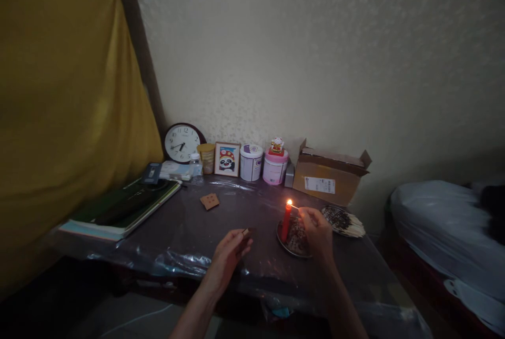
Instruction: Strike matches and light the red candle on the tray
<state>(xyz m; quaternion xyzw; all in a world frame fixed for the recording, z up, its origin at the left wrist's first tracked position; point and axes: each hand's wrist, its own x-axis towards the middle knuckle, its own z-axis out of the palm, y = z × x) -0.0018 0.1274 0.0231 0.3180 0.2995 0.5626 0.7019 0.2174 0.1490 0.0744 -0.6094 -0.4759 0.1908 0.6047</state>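
Note:
A red candle (286, 222) stands upright on a round metal plate (294, 253) with dark and pale bits on it. My right hand (317, 231) pinches a thin matchstick (295, 207), its tip at the flame (289, 202) on top of the candle. To the left of the plate, my left hand (230, 255) is closed on a small flat brown piece (248, 232), most of which the fingers hide. Behind that hand, several small brown cards (209, 201) lie on the table. A second plate (335, 218) beyond my right hand bears many pale sticks (352, 225) and dark-tipped ones.
Plastic film covers the dark table (252, 207). Along the wall stand a clock (182, 142), a panda picture frame (227, 159), two tins (251, 163) and a cardboard box (329, 176). Books (126, 207) lie at left by a yellow curtain (71, 118). A plastic-wrapped bundle (442, 218) is at right.

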